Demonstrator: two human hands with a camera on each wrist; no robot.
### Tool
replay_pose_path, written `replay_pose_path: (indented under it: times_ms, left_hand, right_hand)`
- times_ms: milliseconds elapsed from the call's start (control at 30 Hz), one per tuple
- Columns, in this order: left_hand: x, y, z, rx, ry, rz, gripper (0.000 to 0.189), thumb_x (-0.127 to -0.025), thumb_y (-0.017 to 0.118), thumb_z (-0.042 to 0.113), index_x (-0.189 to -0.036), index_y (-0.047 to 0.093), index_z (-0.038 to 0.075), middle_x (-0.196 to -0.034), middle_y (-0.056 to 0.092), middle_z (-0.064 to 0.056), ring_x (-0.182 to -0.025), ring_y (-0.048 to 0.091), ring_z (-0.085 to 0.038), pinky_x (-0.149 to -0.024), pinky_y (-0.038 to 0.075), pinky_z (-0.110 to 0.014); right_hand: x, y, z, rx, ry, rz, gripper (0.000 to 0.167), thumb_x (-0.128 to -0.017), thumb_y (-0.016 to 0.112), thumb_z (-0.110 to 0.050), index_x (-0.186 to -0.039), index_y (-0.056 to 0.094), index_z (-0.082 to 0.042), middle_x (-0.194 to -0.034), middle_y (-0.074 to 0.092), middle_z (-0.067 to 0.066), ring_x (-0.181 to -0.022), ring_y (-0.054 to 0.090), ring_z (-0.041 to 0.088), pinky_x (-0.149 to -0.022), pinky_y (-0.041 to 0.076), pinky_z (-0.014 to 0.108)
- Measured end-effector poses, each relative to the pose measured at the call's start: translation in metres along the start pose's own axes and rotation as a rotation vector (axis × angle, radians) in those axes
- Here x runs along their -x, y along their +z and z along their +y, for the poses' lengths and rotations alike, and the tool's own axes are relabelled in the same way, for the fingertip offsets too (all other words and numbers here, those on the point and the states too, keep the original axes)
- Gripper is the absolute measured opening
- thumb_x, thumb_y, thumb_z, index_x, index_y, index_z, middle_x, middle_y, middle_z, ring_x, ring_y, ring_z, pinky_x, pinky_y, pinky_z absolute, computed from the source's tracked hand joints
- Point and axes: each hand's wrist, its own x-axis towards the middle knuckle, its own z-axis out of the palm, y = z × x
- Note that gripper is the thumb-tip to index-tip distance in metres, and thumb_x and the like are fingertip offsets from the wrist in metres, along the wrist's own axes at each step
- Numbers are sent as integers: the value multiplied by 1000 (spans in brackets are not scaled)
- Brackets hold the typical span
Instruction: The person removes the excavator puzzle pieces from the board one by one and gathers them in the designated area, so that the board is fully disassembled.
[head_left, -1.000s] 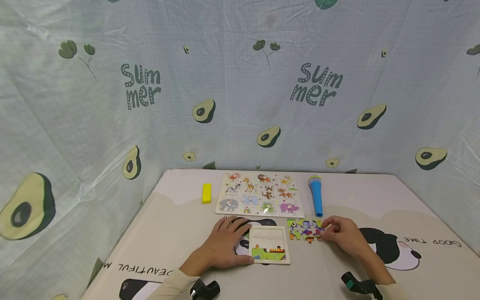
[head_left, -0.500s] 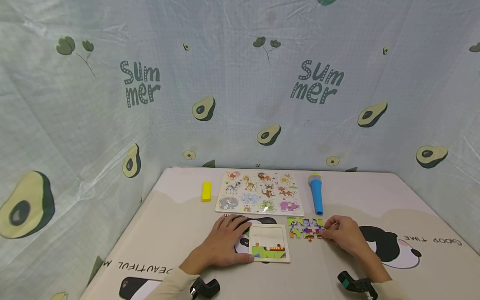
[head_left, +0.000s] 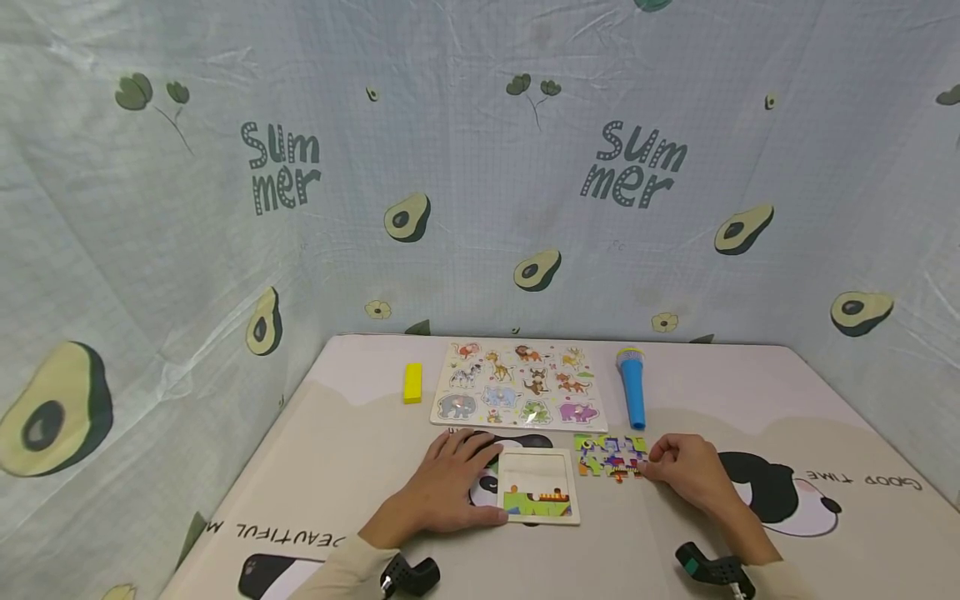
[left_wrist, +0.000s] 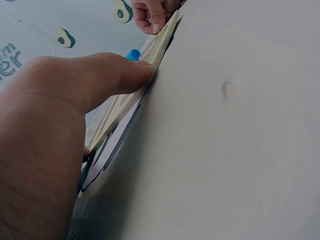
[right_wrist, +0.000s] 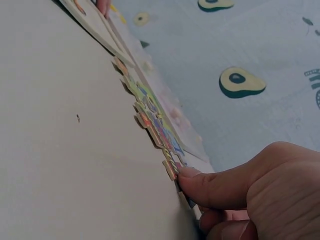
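My left hand lies spread along the left side of a small wooden puzzle frame, its thumb on the near corner and its fingers at the far corner. Part of a colourful picture fills the near half of that frame. To its right, several interlocked jigsaw pieces form a loose block on the table. My right hand pinches a jigsaw piece at the block's right edge, between thumb and curled fingers. In the right wrist view the thumb covers part of this piece, and the other fingertips are partly hidden.
An animal puzzle board lies behind the frame. A blue toy microphone stands to its right, and a yellow block to its left. The printed tablecloth meets an avocado-patterned curtain at the back.
The right hand shifts very slightly toward the near side at the jigsaw block's right edge. The left hand and the frame stay put. The head view tilts a little.
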Motion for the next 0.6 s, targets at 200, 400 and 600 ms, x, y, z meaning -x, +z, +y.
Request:
replay_pose_path:
  times_ms: [200,400,600]
  left_hand:
    - [0,-2,0,11,5,4,94,-81,53,81,-156,41,24,-160,38,1,-149,27,-30,-120,18,-61]
    - [0,-3,2,13,0,3,94,-81,53,81,-156,41,25,-160,37,1,-149,27,-29,-121,17,-60]
    - [1,-3,2,20,-8,-8,93,-81,54,79,-156,42,24,-160,38,1,-149,27,-29,-121,17,-60]
  right_hand:
    - [0,-2,0,6,-13,-21,24,-83,82,-22,-94,69,-5,-66,52,1,-66,48,17,-56,35,28]
    - [0,-3,-1,6,-29,-23,24,-83,82,-20,-96,70,-3,-67,52,1,-66,48,18,-56,35,28]
    - [0,-1,0,13,-27,-18,24,-82,82,-19,-96,70,-3,-66,53,1,-66,49,17,-56,35,28]
